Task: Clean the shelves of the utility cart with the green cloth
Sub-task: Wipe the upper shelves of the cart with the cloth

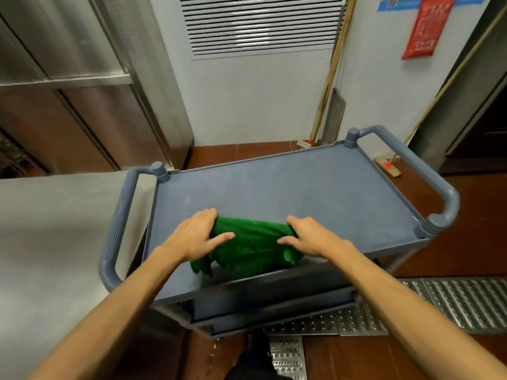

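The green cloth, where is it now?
In the head view, the green cloth lies at the near edge of the cart's top shelf, held between the left hand and right hand.

Back-of-house area of a commercial kitchen. Tall brushed stainless steel cabinet doors [82,64] stand on the left beside a flat stainless steel worktop [55,229]. Perforated metal drain grates [452,303] run across a red-brown floor [466,242]. A grey-blue plastic utility cart [301,187] stands in the middle. A long wooden-handled broom [331,78] leans on a pale wall with a slatted vent [260,23].
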Demonstrator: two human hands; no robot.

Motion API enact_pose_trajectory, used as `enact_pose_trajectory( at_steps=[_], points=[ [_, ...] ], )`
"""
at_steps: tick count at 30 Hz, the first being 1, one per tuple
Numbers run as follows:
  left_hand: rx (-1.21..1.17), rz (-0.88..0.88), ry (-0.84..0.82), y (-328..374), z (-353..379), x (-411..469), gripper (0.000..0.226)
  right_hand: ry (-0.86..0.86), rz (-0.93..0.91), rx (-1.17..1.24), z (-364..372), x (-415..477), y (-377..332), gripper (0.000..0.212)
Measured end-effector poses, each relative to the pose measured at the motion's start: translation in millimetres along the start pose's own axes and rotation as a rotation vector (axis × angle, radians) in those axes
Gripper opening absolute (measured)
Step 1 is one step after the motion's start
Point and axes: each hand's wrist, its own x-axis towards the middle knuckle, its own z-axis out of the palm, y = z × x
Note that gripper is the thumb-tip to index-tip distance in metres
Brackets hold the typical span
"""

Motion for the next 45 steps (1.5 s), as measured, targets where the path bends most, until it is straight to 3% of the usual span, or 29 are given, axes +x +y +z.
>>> enact_pose_trajectory(
  at_steps=[11,13,17,19,24,27,31,35,38,43,45],
  points=[
    [-0.162,0.104,-0.001,-57.3,-31.3,128.9,0.012,-0.042,0.104,0.185,-69.8,85.5,26.1,0.076],
    [-0.172,0.132,-0.012,-65.7,-33.5,146.9,0.009,-0.07,0.078,0.204,-81.9,101.4,29.0,0.068],
    [-0.165,0.106,-0.022,-78.2,-41.0,177.4,0.016,-0.136,0.063,0.259,-109.9,127.7,32.6,0.019],
    [-0.169,0.084,-0.02,-81.4,-46.6,190.3,0.016,-0.135,0.077,0.275,-119.4,142.4,39.0,0.012],
    [-0.08,0.044,0.194,-75.6,-58.2,227.9,0.016,0.001,0.011,0.171,-141.3,187.8,61.2,0.019],
    [-0.033,0.026,0.316,-68.6,-72.2,255.6,0.02,0.145,-0.03,0.072,-162.7,218.7,74.5,0.036],
    [0.012,0.017,0.442,-62.3,-84.6,283.9,0.021,0.34,-0.105,0.013,-185.8,255.7,92.6,0.037],
    [0.054,-0.048,0.46,-60.1,-55.3,300.1,0.026,0.444,-0.167,0.011,-169.6,279.6,113.9,0.039],
    [0.062,-0.076,0.31,-68.3,-0.2,304.4,0.026,0.332,-0.156,-0.033,-120.4,290.8,138.2,0.042],
    [-0.002,-0.127,-0.006,-57.1,97.7,288.7,0.016,-0.195,-0.037,-0.054,-24.5,286.6,170.7,0.071],
    [-0.034,-0.144,-0.074,-46.4,118.4,281.9,0.031,-0.206,-0.019,-0.035,-2.3,279.2,174.6,0.077]
  ],
)
